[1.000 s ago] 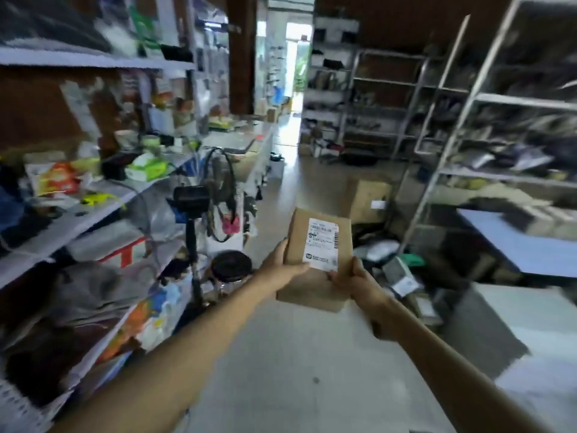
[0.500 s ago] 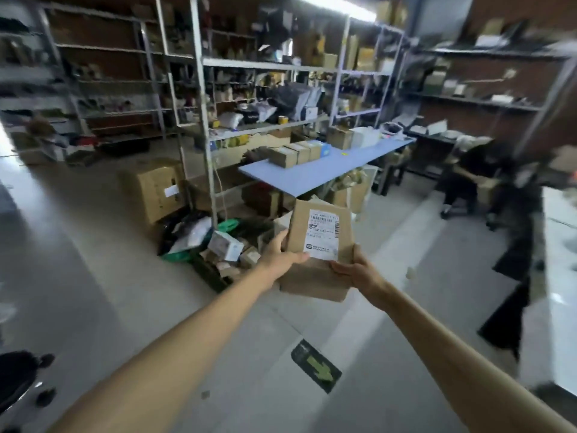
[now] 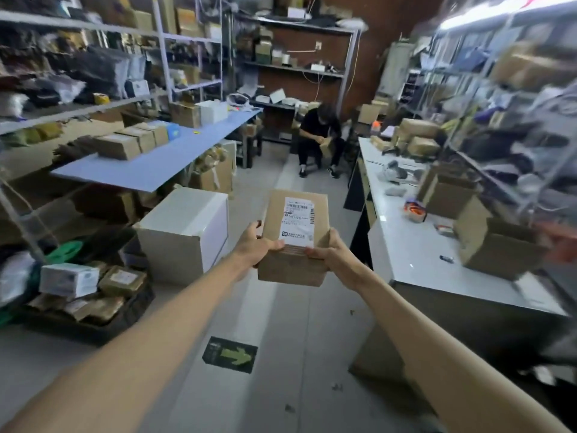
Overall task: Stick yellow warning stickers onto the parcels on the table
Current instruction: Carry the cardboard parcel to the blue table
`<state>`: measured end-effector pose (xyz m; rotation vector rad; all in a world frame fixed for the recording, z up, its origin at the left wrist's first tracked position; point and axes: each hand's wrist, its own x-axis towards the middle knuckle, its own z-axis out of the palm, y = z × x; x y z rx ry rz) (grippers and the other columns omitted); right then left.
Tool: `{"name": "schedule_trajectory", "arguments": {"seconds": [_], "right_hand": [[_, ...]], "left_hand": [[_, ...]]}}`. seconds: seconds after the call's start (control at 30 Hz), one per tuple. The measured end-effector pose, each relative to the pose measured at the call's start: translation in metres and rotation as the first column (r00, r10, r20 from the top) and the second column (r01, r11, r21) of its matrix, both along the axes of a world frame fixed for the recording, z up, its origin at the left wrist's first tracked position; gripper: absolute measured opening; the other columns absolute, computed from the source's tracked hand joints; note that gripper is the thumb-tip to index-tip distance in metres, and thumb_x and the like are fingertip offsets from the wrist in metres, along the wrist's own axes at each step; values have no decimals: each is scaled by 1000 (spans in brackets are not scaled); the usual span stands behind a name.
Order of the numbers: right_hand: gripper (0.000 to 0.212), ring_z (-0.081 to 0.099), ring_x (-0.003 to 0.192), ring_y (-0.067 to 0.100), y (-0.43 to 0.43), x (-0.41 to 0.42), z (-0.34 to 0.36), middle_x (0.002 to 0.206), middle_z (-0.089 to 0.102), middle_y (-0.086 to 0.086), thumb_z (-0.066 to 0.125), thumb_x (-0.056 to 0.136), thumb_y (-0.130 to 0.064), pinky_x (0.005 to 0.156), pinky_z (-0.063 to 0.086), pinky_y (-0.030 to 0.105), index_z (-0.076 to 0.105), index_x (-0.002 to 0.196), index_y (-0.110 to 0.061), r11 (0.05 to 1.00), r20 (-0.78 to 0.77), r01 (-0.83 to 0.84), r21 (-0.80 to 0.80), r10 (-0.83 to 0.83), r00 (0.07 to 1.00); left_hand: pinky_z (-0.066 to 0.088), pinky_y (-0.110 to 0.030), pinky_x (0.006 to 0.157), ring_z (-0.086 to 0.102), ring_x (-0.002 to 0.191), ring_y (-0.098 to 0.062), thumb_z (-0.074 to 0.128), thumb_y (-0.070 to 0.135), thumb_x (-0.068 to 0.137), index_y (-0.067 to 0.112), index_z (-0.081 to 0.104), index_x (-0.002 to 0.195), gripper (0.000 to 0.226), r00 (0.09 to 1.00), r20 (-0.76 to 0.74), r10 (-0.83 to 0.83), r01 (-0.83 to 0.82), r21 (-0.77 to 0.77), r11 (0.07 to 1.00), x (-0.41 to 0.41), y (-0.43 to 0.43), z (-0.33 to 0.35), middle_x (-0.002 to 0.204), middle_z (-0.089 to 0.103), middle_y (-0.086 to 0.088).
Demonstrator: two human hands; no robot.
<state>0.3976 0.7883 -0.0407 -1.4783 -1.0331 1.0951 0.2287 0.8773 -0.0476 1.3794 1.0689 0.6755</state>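
Parcels (image 3: 125, 142) sit in a row on the blue counter (image 3: 150, 173) at far left, well apart from the one held. Mid-scene, the left hand (image 3: 253, 249) and right hand (image 3: 327, 256) grip a labelled cardboard parcel (image 3: 292, 270) by its near corners, thumbs on top, above the floor. It looks stiff and light; holding opposite sides should keep it steady. A white counter (image 3: 415, 254) lies right.

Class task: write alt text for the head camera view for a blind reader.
A left hand and a right hand hold a small brown cardboard parcel with a white shipping label over a warehouse aisle. A long blue table carrying brown cardboard boxes stands at left.
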Motion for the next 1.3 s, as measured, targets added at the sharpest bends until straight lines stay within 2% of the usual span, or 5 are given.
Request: {"name": "schedule_trajectory", "arguments": {"seconds": [0.2, 0.47, 0.67, 1.0, 1.3], "right_hand": [[64, 58, 99, 9, 50, 48, -16, 120, 54, 5, 66, 85, 1, 68, 54, 14, 24, 132, -11, 999, 21, 36, 20, -37, 999], [62, 55, 104, 5, 141, 101, -21, 121, 52, -1, 62, 88, 1, 73, 53, 12, 22, 133, -16, 1000, 46, -17, 18, 16, 999], [59, 51, 115, 12, 235, 141, -32, 131, 49, 4, 61, 89, -1, 81, 52, 18, 23, 130, -19, 1000, 95, -3, 21, 2, 995], [68, 53, 103, 2, 417, 200, -35, 120, 52, -5, 62, 89, -3, 69, 50, 9, 21, 141, -15, 999, 122, 34, -15, -32, 992], [66, 52, 107, 2, 566, 277, -40, 122, 53, -8, 64, 88, -6, 79, 49, 19, 24, 140, -18, 999, 121, 31, -7, -30, 992]], "left_hand": [[50, -33, 68, 60, 100, -25, 73, 15, 81, 18, 35, 143, 73, 998, 10, -58, 58, 16, 998, 50, 50, -13, 119, 60, -8], [51, -43, 95, 60, 107, -24, 73, 12, 79, 20, 39, 140, 70, 999, 34, -6, 5, 45, 999, 103, 137, -26, 117, 61, -5], [51, -42, 94, 58, 108, -24, 73, 11, 79, 19, 36, 142, 73, 998, 56, -8, 6, 37, 999, 145, 236, -40, 117, 61, -4], [51, -48, 95, 59, 109, -25, 75, 11, 78, 19, 36, 140, 74, 994, 97, -48, 49, -8, 999, 207, 428, -54, 114, 60, -1], [52, -45, 94, 60, 109, -23, 76, 10, 77, 17, 37, 139, 74, 995, 98, -29, 29, 8, 1000, 284, 575, -54, 110, 61, 3]]}}
